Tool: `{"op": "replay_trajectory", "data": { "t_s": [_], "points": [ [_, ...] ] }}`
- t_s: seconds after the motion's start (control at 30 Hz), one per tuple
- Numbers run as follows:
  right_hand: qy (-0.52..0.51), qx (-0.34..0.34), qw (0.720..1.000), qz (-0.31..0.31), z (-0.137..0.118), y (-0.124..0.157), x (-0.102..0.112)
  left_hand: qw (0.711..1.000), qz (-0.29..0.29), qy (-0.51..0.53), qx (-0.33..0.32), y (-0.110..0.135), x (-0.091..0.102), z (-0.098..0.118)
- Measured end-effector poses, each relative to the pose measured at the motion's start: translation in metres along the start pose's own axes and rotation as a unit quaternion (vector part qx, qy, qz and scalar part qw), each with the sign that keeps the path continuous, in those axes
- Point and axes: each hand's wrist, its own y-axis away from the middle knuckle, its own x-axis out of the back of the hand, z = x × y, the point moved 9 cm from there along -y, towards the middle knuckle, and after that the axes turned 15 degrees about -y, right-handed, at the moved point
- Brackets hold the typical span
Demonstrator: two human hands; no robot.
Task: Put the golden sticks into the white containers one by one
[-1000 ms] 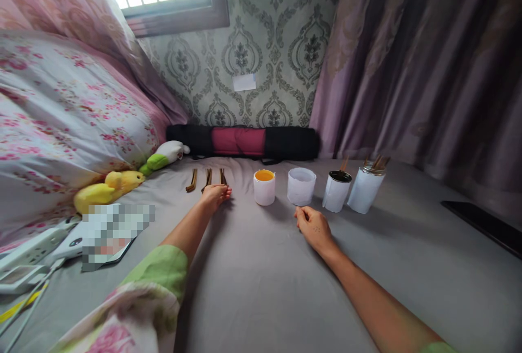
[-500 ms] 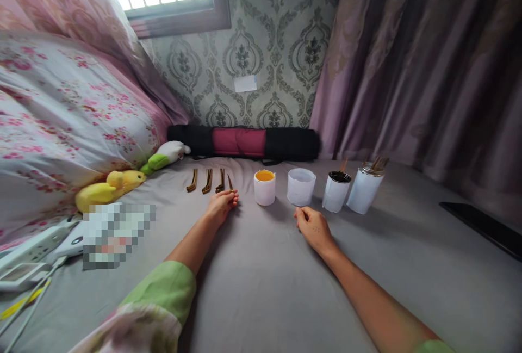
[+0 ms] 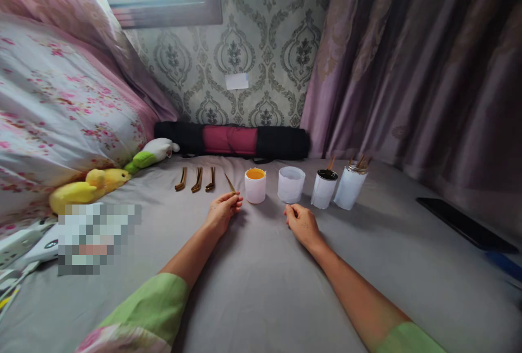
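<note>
My left hand (image 3: 223,211) pinches a slim brown pointed stick (image 3: 229,183), its tip slanting up and away from me. Just right of it stands a white-wrapped cup (image 3: 255,192) with an orange inside. My right hand (image 3: 304,225) is closed near the sheet, in front of a translucent white container (image 3: 291,185); whether its curled fingers hold anything is hidden. To the left lie several bent brown stick-like pieces in small bundles (image 3: 197,180). On the right are a white-wrapped can (image 3: 324,192) with a dark inside and a taller jar (image 3: 350,187), both with thin sticks poking out.
A black and dark-red roll (image 3: 230,141) lies along the wall. Plush toys (image 3: 73,194), a white power strip (image 3: 10,247) and a pixelated patch are on the left. A flat black device (image 3: 465,223) rests at the right. Grey sheet (image 3: 261,288) covers the surface.
My left hand has moved right with the stick, away from the bundles and closer to the orange-inside cup. My right hand stays by the translucent container. The view has shifted slightly right.
</note>
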Motion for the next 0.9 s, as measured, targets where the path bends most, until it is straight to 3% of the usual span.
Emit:
{"op": "replay_trajectory", "data": {
  "t_s": [0.47, 0.9],
  "points": [
    [-0.020, 0.004, 1.000, -0.014, -0.001, 0.000, -0.002, 0.994, 0.014, -0.064, -0.083, 0.021, -0.004, 0.008],
    [-0.049, 0.011, 0.998, -0.030, -0.005, 0.002, -0.002, 0.965, 0.021, -0.169, -0.201, 0.037, -0.013, 0.026]
  ]
}}
